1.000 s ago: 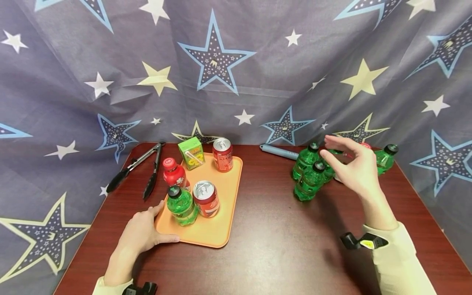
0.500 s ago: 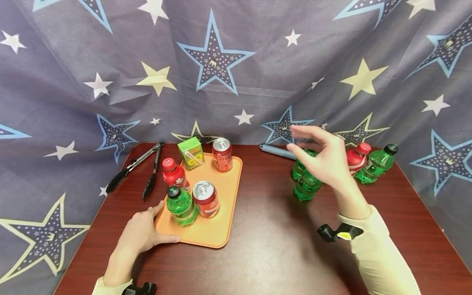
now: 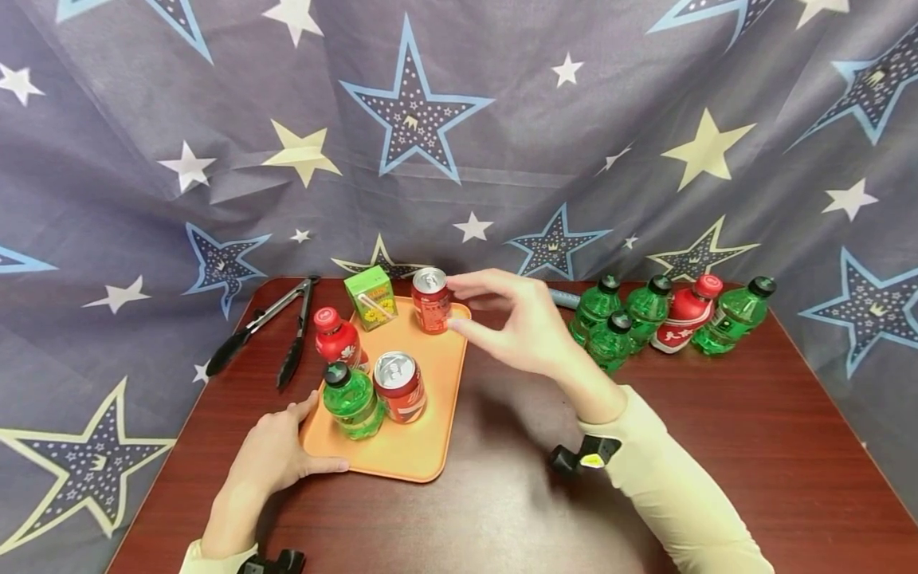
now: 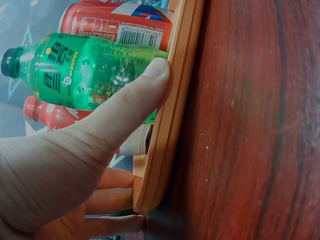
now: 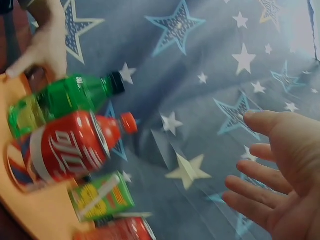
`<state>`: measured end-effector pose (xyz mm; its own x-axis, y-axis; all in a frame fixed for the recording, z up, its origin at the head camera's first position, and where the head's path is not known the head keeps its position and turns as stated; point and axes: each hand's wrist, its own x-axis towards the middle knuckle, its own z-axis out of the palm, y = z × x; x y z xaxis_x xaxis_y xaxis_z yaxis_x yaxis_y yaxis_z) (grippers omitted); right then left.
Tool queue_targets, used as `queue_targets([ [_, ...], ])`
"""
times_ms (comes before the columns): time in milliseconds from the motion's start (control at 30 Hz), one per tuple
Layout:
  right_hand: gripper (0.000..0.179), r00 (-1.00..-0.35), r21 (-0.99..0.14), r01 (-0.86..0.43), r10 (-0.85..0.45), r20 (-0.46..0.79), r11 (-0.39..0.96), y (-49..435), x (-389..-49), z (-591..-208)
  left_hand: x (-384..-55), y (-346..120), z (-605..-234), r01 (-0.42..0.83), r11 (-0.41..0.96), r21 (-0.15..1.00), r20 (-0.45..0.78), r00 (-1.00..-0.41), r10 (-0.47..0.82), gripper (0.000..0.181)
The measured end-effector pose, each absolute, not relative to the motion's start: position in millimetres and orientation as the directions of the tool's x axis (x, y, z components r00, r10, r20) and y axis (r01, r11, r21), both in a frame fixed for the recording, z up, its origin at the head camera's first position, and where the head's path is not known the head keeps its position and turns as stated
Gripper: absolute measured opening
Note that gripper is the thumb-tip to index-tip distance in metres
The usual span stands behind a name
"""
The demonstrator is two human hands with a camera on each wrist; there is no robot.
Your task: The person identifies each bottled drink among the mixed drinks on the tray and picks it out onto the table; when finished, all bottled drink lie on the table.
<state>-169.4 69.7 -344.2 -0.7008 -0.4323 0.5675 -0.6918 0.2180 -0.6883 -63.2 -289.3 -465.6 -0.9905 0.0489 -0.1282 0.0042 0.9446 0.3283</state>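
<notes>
My left hand grips the near-left corner of an orange tray, its thumb lying along the rim. On that tray stand a green soda bottle, a red bottle, two red cola cans, the nearer can and the farther can, and a green juice box. Beside the farther can, my right hand hovers with thumb and fingers spread; its fingertips come right at the can's side in the head view. In the right wrist view the palm and separated fingers hold nothing.
Several green bottles and a red bottle stand at the table's right back. A blue handle lies partly hidden behind my right hand. Black-tipped tongs lie left of the tray. A star-patterned cloth hangs behind the table.
My right hand has swept left from over the bottles to the farther can on the tray, uncovering the bottles at right. The left hand and tray have stayed in place.
</notes>
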Motion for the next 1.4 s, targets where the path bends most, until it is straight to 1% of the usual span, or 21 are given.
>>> queue_targets([
  [233,0.043,-0.658,-0.677,-0.711,-0.518,0.546,0.189,36.2,-165.0,-350.3,-63.2,-288.8,-466.2,0.004,0.944,0.33,-0.127,-0.991,0.049,0.132],
  [567,0.046,-0.561,-0.612,-0.77,-0.649,0.514,0.18,-8.5,-156.5,-361.9,-63.3,-289.9,-467.2,-0.012,0.945,0.325,-0.147,-0.988,0.038,0.133],
  [833,0.048,-0.518,-0.574,-0.795,-0.712,0.473,0.197,-30.2,-151.1,-371.9,-63.7,-290.2,-467.8,0.005,0.945,0.327,-0.12,-0.992,0.046,0.134],
  [1033,0.05,-0.472,-0.503,-0.839,-0.74,0.479,0.21,-42.3,-150.4,-379.5,-64.0,-289.7,-467.0,0.006,0.946,0.324,-0.122,-0.991,0.048,0.134],
  [1167,0.052,-0.459,-0.48,-0.849,-0.755,0.469,0.219,-47.7,-149.5,-381.4,-64.0,-289.2,-466.1,0.003,0.945,0.326,-0.13,-0.99,0.048,0.134],
  [1400,0.051,-0.461,-0.475,-0.848,-0.766,0.448,0.233,-52.7,-149.0,-384.5,-63.1,-289.0,-466.1,0.01,0.945,0.326,-0.116,-0.992,0.05,0.134],
])
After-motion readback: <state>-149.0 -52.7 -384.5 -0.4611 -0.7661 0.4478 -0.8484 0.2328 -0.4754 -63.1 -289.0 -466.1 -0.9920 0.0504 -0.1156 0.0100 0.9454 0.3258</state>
